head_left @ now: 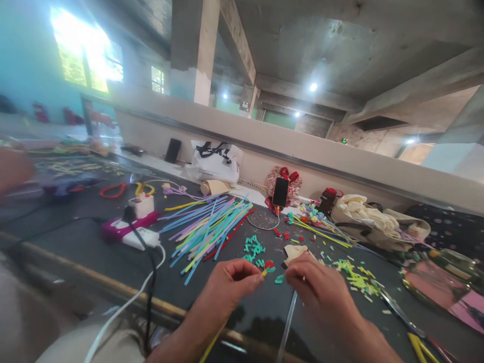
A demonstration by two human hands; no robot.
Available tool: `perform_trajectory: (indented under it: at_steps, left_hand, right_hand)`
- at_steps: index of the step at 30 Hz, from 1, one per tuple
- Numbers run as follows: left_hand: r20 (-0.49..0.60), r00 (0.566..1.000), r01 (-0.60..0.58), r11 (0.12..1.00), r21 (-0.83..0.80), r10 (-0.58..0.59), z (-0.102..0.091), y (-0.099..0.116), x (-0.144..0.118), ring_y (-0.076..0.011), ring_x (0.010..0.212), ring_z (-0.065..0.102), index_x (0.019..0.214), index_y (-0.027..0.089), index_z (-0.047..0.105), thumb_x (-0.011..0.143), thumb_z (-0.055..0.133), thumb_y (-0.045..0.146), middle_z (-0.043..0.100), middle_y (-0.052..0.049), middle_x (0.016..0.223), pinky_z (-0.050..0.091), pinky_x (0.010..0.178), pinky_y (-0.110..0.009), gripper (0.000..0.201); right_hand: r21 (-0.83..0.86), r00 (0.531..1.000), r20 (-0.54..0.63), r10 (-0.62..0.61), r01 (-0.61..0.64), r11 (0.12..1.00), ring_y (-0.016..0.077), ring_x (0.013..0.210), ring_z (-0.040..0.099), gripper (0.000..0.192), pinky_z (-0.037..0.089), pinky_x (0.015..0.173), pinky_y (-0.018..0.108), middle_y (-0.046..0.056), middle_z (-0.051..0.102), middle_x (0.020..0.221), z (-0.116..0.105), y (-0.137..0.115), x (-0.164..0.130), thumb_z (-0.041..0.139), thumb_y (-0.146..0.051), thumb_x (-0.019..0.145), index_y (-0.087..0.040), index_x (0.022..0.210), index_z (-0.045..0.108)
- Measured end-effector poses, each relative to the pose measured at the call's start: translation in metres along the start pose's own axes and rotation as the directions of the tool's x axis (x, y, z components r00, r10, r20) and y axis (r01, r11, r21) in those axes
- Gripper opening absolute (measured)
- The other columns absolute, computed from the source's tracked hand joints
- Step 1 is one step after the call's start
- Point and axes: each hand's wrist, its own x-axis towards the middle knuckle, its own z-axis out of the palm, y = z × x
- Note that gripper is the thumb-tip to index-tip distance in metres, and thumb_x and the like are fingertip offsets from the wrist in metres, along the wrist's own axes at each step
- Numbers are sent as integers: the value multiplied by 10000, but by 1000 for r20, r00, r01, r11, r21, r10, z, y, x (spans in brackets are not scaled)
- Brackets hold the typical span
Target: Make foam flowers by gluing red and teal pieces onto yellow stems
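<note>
The left hand is pinching a small red and green piece between thumb and finger, keeping it raised off the dark table. The right hand, at three o'clock from it, is closing its fingers on a thin clear stick running toward six o'clock. Coloured sticks are lying at eleven o'clock, within easy reach.

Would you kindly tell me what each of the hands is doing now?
Left hand: closed, pinching a small red and yellow piece.
Right hand: closed; contents cannot be told.
</note>
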Motion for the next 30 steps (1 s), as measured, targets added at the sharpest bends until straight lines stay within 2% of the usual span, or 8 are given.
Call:
perform_trajectory:
  at_steps: [3, 5, 7, 12, 17, 25, 30]
  left_hand:
    - [-3, 987, -149, 917, 369, 162, -1, 3, -3, -111, 573, 476, 593, 172, 632, 649, 568, 255, 553, 28, 577, 333, 534, -207, 119]
    - [27, 973, -213, 838, 503, 231, 1, 3, -4, -122, 619, 508, 606, 193, 633, 669, 544, 243, 580, 23, 628, 346, 565, -211, 120]
    - [70, 962, -258, 786, 562, 265, 4, 2, -5, -122, 639, 524, 618, 204, 627, 686, 525, 224, 591, 22, 656, 354, 588, -211, 124]
    - [123, 953, -290, 725, 625, 276, 6, 0, -7, -119, 660, 536, 632, 206, 619, 715, 504, 223, 582, 18, 659, 357, 615, -211, 143]
    - [130, 959, -273, 702, 658, 252, 4, -1, -11, -128, 674, 539, 650, 223, 636, 715, 495, 237, 594, 15, 682, 349, 612, -220, 156]
    - [169, 968, -248, 784, 568, 184, 2, -2, -9, -138, 631, 540, 618, 221, 664, 675, 500, 226, 605, 19, 632, 342, 573, -212, 174]
    - [176, 978, -189, 817, 544, 109, 3, 3, -9, -137, 615, 532, 608, 201, 673, 659, 517, 248, 598, 15, 620, 341, 561, -209, 170]
  right_hand:
    - [61, 990, 92, 105, -111, 992, 115, 646, 550, 82, 418, 586, 218, 7, 595, 707, -16, 10, -4, 482, -149, 785, -195, 739, 531]
    - [92, 982, 141, 129, -143, 985, 113, 636, 542, 76, 411, 589, 222, 4, 592, 697, -20, 13, -5, 495, -148, 776, -191, 734, 542]
    - [118, 975, 180, 128, -151, 981, 103, 615, 531, 71, 400, 578, 216, -6, 583, 668, -19, 13, -5, 512, -148, 765, -186, 717, 550]
    - [101, 979, 176, 98, -117, 988, 94, 602, 520, 67, 391, 589, 211, -19, 564, 634, -9, 11, -5, 540, -156, 751, -182, 691, 551]
    - [39, 986, 167, -1, -6, 999, 97, 626, 533, 78, 389, 594, 210, -2, 579, 664, -4, 10, -5, 507, -168, 784, -175, 723, 554]
    - [-15, 977, 171, -126, 130, 991, 115, 635, 556, 93, 407, 585, 229, 12, 617, 692, 1, 6, -7, 486, -190, 806, -178, 759, 566]
    - [-47, 966, 185, -180, 192, 980, 126, 669, 560, 119, 414, 600, 237, 25, 628, 711, -2, 6, -6, 471, -180, 814, -185, 762, 578]
